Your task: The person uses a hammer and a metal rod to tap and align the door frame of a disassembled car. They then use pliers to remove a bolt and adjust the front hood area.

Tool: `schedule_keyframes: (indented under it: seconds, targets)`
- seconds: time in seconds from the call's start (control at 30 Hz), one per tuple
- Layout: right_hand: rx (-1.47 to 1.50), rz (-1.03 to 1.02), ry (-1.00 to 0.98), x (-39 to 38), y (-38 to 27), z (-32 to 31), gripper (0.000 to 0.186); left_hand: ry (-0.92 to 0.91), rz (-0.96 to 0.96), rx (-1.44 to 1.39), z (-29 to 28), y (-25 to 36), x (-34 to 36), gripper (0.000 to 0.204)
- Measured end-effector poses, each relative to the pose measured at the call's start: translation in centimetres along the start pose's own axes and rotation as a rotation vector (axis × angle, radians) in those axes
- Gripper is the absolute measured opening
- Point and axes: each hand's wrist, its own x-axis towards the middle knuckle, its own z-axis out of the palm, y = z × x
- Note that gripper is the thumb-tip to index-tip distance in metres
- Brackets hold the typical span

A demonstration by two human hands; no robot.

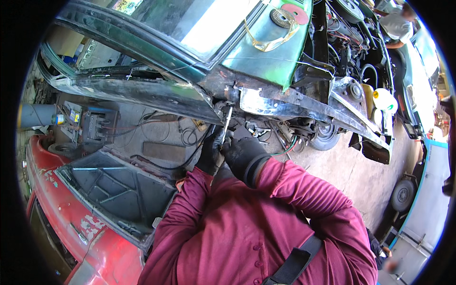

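Both my hands wear black gloves and meet in front of my chest, close to the green car's stripped lower body. My left hand [207, 154] is closed around the lower part of a slim silver metal tool [228, 121]. My right hand [243, 153] closes on the same tool from the other side. The tool points up and away toward the dark gap where the car's sill [156, 99] meets the bare metal panel [266, 103]. My fingers hide its lower end, so its exact kind does not show.
Safety glasses [268, 46] and abrasive discs [283, 18] lie on the green fender. At left stand a red car [107, 254], a dark panel [118, 190] and a grey cylinder [35, 115]. Cables [190, 135] cross the floor. A person [398, 26] is at the far right.
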Motion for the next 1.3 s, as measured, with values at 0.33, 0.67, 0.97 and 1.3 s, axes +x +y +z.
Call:
schedule_keyframes:
  seconds: [0.33,0.67,0.97,1.3]
  targets:
    - [0.317,0.102,0.049,-3.7,7.5,6.2,0.036,0.249,0.314,0.752,2.9,-0.2,0.1,0.032]
    - [0.131,0.111,-0.059,-2.2,3.0,1.1,0.029,0.165,0.059,0.339,1.9,1.8,0.8,0.031]
    - [0.445,0.01,0.244,-4.0,8.4,9.3,0.043,0.269,0.147,0.427,1.8,0.0,2.4,0.03]
    - [0.417,0.181,-0.008,-3.6,6.4,5.4,0.025,0.311,0.098,0.499,1.3,1.4,2.2,0.024]
